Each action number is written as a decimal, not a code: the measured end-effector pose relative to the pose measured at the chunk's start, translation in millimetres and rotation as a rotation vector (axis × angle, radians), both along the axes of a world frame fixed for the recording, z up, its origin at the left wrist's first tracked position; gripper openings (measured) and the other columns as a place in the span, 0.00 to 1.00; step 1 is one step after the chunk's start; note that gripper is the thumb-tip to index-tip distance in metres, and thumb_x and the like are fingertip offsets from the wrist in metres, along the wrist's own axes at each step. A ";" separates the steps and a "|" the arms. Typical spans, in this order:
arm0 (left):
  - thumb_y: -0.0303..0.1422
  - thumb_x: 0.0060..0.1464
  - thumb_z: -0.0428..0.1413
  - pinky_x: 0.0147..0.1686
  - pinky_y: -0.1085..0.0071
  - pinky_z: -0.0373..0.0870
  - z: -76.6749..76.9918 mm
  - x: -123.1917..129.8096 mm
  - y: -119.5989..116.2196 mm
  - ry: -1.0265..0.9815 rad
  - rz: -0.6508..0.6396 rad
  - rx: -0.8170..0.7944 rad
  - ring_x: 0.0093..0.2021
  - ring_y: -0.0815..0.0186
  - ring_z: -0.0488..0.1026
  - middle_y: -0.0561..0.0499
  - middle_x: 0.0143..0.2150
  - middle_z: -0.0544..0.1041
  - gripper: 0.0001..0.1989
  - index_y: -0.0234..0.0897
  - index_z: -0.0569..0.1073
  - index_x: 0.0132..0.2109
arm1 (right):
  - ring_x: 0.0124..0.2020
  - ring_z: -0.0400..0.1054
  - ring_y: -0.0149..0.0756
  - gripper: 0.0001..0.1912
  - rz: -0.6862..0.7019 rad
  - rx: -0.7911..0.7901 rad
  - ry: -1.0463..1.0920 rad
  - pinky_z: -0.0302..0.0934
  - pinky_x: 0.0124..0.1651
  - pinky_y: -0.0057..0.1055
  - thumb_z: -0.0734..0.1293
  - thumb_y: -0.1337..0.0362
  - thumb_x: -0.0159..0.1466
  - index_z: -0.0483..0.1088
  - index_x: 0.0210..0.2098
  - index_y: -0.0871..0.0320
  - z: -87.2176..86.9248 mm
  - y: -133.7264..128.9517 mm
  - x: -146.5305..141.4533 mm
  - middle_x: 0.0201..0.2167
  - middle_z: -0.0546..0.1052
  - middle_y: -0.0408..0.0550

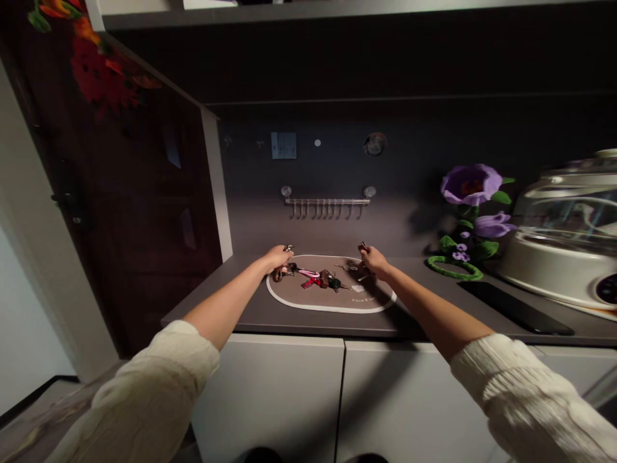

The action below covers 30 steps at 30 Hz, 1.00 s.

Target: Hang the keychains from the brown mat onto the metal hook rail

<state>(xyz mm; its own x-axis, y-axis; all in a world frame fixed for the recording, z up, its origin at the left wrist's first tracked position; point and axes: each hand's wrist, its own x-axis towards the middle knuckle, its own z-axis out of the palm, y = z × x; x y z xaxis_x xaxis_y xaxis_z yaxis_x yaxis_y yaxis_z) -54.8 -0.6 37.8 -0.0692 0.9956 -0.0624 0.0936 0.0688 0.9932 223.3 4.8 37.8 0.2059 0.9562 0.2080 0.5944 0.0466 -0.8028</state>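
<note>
An oval brown mat [308, 303] with a white rim lies on the dark counter, bearing several keys and key rings. My left hand [277, 258] is closed at the mat's left end on a bunch of keys [289, 248]; metal shows past its fingers, and a brown piece hangs below. At the right end my right hand [376, 262] is closed round a bunch of keys, with a small brownish piece [364, 246] sticking up; the fingers partly hide it. Between the hands lie a pink strap [307, 273], a red key fob [309, 281] and dark key holders [332, 281].
A rail with small hooks [328, 202] is fixed to the wall behind the mat. To the right stand a purple knitted flower [471, 184], a black phone-like slab [515, 308] and a cream appliance [544, 257] with a clear cover. A shelf [337, 16] overhangs the counter.
</note>
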 end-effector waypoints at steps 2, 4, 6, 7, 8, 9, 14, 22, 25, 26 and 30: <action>0.27 0.45 0.55 0.32 0.72 0.67 -1.7 -3.3 1.7 0.155 0.034 0.113 0.28 0.66 0.69 0.52 0.21 0.66 0.08 0.35 0.64 0.23 | 0.36 0.70 0.42 0.11 -0.011 -0.024 -0.316 0.60 0.39 0.33 0.56 0.63 0.61 0.66 0.36 0.63 -5.3 1.8 8.4 0.30 0.74 0.56; 0.28 0.44 0.56 0.33 0.73 0.66 -1.7 -7.8 3.8 0.275 0.081 0.154 0.33 0.62 0.71 0.50 0.22 0.69 0.09 0.36 0.64 0.20 | 0.41 0.68 0.45 0.12 0.022 -0.068 -0.521 0.59 0.42 0.35 0.58 0.62 0.60 0.68 0.35 0.63 -7.8 1.4 11.0 0.35 0.74 0.60; 0.26 0.41 0.56 0.36 0.72 0.65 -1.4 -14.0 5.1 0.264 0.153 0.144 0.41 0.58 0.71 0.47 0.23 0.70 0.11 0.37 0.62 0.18 | 0.44 0.67 0.48 0.12 0.023 -0.097 -0.608 0.58 0.44 0.39 0.60 0.61 0.59 0.69 0.37 0.62 -7.9 -2.1 7.8 0.39 0.72 0.62; 0.24 0.40 0.56 0.37 0.72 0.65 -1.6 -17.3 4.9 0.220 0.195 0.138 0.45 0.56 0.70 0.46 0.23 0.71 0.12 0.37 0.61 0.17 | 0.45 0.66 0.50 0.14 -0.001 -0.097 -0.626 0.57 0.45 0.41 0.62 0.61 0.57 0.69 0.39 0.61 -7.3 -5.0 4.2 0.42 0.71 0.62; 0.22 0.38 0.55 0.39 0.72 0.64 -2.3 -20.3 4.1 0.173 0.232 0.134 0.47 0.55 0.68 0.44 0.23 0.71 0.13 0.38 0.59 0.16 | 0.47 0.64 0.51 0.16 -0.020 -0.080 -0.632 0.56 0.46 0.44 0.63 0.61 0.56 0.68 0.42 0.60 -6.4 -8.6 -0.7 0.45 0.70 0.63; 0.21 0.38 0.55 0.40 0.71 0.64 -3.6 -22.8 2.5 0.143 0.254 0.132 0.49 0.54 0.67 0.44 0.23 0.71 0.15 0.38 0.58 0.15 | 0.48 0.63 0.52 0.18 -0.026 -0.048 -0.626 0.55 0.48 0.46 0.64 0.61 0.55 0.68 0.45 0.60 -5.4 -12.8 -6.8 0.47 0.68 0.63; 0.23 0.36 0.58 0.38 0.70 0.63 -16.9 -17.1 -10.7 0.382 0.135 0.181 0.44 0.54 0.69 0.48 0.19 0.67 0.15 0.38 0.60 0.14 | 0.55 0.57 0.40 0.21 0.559 0.179 -0.519 0.47 0.57 0.34 0.60 0.59 0.59 0.65 0.50 0.60 -6.7 -33.8 -46.4 0.54 0.64 0.55; 0.26 0.36 0.60 0.36 0.71 0.62 -24.3 22.0 -8.2 0.387 -0.029 0.350 0.37 0.58 0.69 0.51 0.17 0.65 0.12 0.37 0.64 0.16 | 0.54 0.58 0.42 0.21 0.570 0.152 -0.728 0.46 0.57 0.36 0.53 0.59 0.63 0.66 0.50 0.61 -30.4 -16.3 -80.9 0.53 0.66 0.57; 0.22 0.33 0.59 0.35 0.70 0.61 -18.9 20.7 -9.3 0.438 0.012 0.226 0.37 0.56 0.70 0.52 0.14 0.62 0.15 0.37 0.60 0.13 | 0.53 0.60 0.41 0.20 0.435 0.123 -0.725 0.47 0.56 0.35 0.53 0.59 0.63 0.68 0.47 0.61 -32.4 -9.6 -83.8 0.50 0.69 0.58; 0.22 0.31 0.60 0.35 0.70 0.62 -16.7 18.5 -11.3 0.477 0.032 0.184 0.38 0.55 0.70 0.52 0.13 0.61 0.16 0.37 0.59 0.12 | 0.52 0.61 0.41 0.19 0.419 0.113 -0.702 0.47 0.56 0.34 0.54 0.59 0.63 0.68 0.46 0.61 -31.9 -9.1 -84.0 0.49 0.70 0.57; 0.26 0.25 0.64 0.37 0.68 0.63 -5.9 7.7 -23.8 0.700 0.065 0.088 0.38 0.53 0.71 0.52 0.13 0.62 0.18 0.38 0.58 0.11 | 0.52 0.61 0.43 0.18 0.393 0.117 -0.601 0.50 0.54 0.36 0.57 0.57 0.61 0.69 0.45 0.60 -23.0 -13.5 -78.7 0.49 0.70 0.57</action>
<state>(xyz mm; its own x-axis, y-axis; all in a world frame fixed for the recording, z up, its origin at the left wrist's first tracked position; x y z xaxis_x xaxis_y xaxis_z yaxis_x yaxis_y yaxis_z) -47.1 -24.4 31.9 -0.1230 0.9875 0.0984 0.7108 0.0184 0.7031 144.6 -8.7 14.8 -0.3306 0.9005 0.2824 0.8528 0.4132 -0.3194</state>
